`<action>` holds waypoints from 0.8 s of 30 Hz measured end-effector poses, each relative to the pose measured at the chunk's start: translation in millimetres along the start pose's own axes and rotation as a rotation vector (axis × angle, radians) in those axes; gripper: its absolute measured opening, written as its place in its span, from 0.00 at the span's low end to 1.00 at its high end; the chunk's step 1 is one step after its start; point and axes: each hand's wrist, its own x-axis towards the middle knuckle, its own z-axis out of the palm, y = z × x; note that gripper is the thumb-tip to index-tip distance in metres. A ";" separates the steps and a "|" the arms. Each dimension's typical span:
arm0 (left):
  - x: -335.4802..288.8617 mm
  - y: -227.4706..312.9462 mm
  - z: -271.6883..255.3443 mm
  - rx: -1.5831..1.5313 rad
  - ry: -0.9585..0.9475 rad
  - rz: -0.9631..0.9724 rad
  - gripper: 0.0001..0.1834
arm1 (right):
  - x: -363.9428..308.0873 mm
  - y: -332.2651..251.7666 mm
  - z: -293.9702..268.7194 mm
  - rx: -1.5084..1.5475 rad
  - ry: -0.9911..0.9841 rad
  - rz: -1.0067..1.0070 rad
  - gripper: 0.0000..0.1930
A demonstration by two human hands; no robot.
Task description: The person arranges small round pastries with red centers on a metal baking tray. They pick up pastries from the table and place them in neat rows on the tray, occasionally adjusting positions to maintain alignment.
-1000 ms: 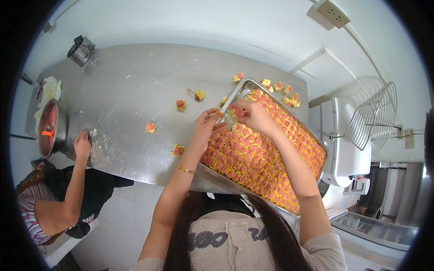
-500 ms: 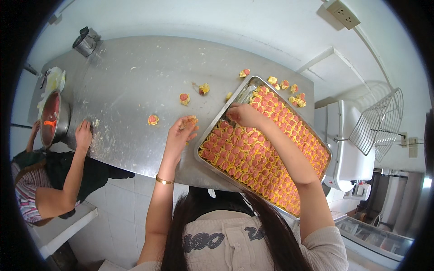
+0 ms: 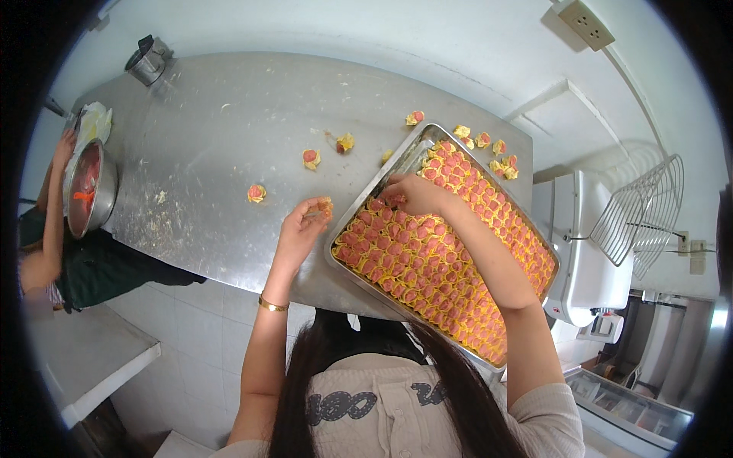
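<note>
A rectangular metal tray (image 3: 368, 288) lies slanted on the table, packed with rows of small open-topped dumplings (image 3: 450, 282) in yellow wrappers with pink filling. My right hand (image 3: 418, 195) reaches over the tray's left part, its fingers curled round a dumpling (image 3: 394, 199) at the edge of the rows. Left of the tray, my left hand (image 3: 300, 229) is raised above the table, closed on another dumpling (image 3: 327, 206) between thumb and fingers. A bare strip of tray shows beyond my right hand.
Loose dumplings lie on the steel table (image 3: 221, 107), one (image 3: 256, 193) left of my left hand, others (image 3: 505, 167) behind the tray. At left stand a steel bowl (image 3: 107, 187) of pink filling and a metal pitcher (image 3: 148, 62). A co-worker's arm (image 3: 53, 206) reaches past the bowl.
The co-worker's hand has left the table top, and the co-worker has shifted left, reaching beside the bowl. My left fingers have drawn closer together; my right hand stays over the same part of the tray.
</note>
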 end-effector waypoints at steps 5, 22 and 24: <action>-1.2 -7.4 -4.7 0.070 0.011 0.035 0.16 | -3.7 -2.4 -1.2 0.044 -0.019 0.006 0.26; -15.7 -13.1 -16.6 0.112 -0.024 0.019 0.16 | 23.8 12.4 -6.0 -0.313 -0.217 -0.036 0.21; -15.7 -10.5 -18.9 0.129 -0.014 -0.011 0.16 | 22.6 12.3 -7.4 -0.284 -0.183 -0.048 0.20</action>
